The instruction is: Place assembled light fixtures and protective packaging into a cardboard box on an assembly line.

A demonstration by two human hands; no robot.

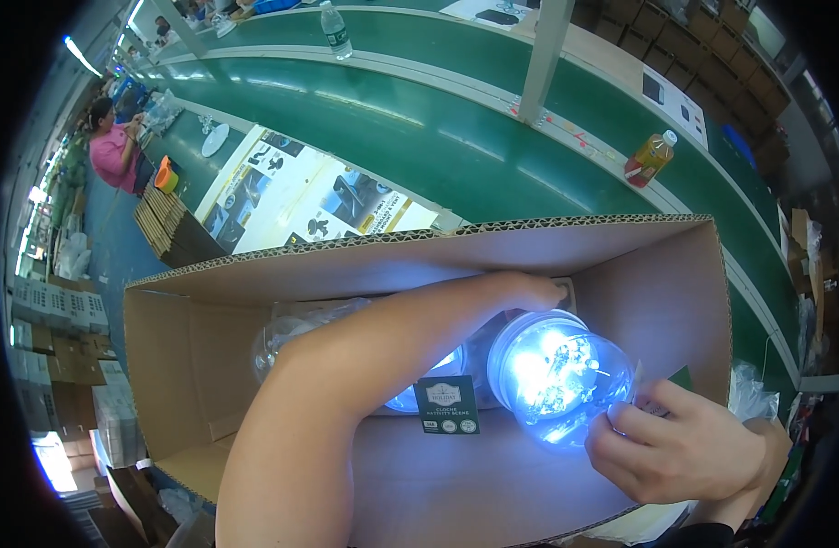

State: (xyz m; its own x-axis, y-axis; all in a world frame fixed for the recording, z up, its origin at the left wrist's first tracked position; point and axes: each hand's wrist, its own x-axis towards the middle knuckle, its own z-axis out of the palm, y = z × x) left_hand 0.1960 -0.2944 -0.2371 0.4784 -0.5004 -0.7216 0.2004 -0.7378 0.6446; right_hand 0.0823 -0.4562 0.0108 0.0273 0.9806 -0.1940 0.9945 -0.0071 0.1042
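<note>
A clear cloche (611, 361) with a bright blue-white light inside lies tilted in the right part of an open cardboard box (438, 242). My left arm reaches across the box, and my left hand (534, 290) is at the far side of the cloche's base, its fingers mostly hidden. The curled fingers of my right hand (680, 443) close at the dome's near right end, beside a dark green tag (681, 378). Another lit cloche (403, 399) sits partly under my left forearm, with a green card tag (447, 405) in front. A clear dome (266, 352) shows farther left.
Beyond the box runs a green conveyor (392, 114) with pale rails. A drink bottle (650, 160) and a water bottle (335, 32) stand along it. Printed sheets (319, 196) lie behind the box. A person in pink (114, 151) works at the far left.
</note>
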